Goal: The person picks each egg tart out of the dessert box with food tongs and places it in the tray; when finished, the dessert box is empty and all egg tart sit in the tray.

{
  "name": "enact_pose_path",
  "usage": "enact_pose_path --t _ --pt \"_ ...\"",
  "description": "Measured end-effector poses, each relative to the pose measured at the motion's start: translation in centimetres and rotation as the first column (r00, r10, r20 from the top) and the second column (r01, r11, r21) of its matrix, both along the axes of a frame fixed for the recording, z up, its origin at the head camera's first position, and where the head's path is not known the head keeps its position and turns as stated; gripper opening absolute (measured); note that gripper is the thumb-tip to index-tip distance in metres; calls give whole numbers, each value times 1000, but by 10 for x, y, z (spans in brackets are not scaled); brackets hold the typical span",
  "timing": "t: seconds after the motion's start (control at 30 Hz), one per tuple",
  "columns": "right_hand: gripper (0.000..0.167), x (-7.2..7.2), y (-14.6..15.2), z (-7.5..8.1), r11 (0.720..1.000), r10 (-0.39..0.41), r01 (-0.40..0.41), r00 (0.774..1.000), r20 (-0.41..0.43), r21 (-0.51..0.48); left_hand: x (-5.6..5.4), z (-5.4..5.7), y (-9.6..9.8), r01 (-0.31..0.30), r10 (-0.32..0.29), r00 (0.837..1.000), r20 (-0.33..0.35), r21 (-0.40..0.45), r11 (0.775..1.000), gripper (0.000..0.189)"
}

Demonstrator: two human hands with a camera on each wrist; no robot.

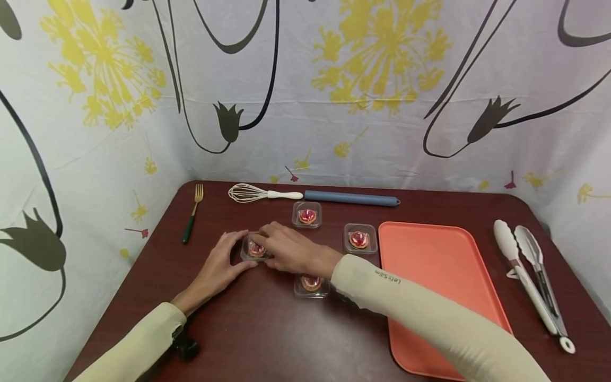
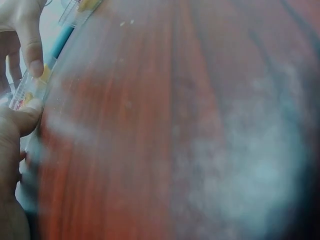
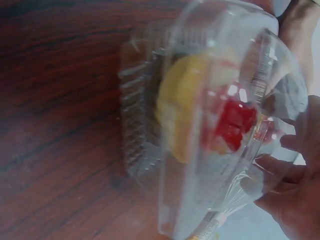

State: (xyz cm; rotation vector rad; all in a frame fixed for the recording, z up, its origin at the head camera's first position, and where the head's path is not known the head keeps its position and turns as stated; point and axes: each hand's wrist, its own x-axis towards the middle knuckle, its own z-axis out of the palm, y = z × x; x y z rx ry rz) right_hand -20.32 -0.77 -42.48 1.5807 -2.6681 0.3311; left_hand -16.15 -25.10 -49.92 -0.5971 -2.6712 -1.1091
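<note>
A small clear plastic container (image 1: 249, 252) with a red-topped tart (image 1: 256, 249) in it stands on the table's left-centre. My left hand (image 1: 221, 265) holds its left side, fingers at the back corner and thumb at the front edge. Over its right side, my right hand (image 1: 293, 249) bends its fingers onto the top and edge, covering part of it. The left wrist view shows the left thumb (image 2: 30, 112) against the container's edge, with the right hand (image 2: 25, 30) reaching down onto it. A similar container (image 1: 312, 293) with a tart lies below my right wrist, partly hidden by it.
More packed tarts sit at the back (image 1: 307, 215) and beside the tray (image 1: 360, 239). An orange tray (image 1: 434, 249) lies right, partly under my right arm. Along the back are a whisk (image 1: 262, 193) and blue rolling pin (image 1: 350, 198); a fork (image 1: 192, 215) lies left, tongs (image 1: 530, 281) far right.
</note>
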Motion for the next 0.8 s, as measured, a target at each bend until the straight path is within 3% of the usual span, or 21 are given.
enact_pose_path --t 0.23,0.4,0.6,0.8 --pt "64 2 -1 -5 1000 11 -9 993 -115 17 -1 -3 -1 20 -20 998 -55 -15 1000 81" --pt "64 2 -1 -6 1000 20 -18 990 -138 20 -1 -3 0 11 -13 998 -65 -21 1000 79" --pt "63 -3 -2 -1 999 30 -27 994 -102 38 0 -3 0 7 -8 999 -51 -30 1000 79" --pt "63 -8 0 4 999 27 -28 1000 11 37 0 -3 0 0 0 1000 -26 -36 999 79"
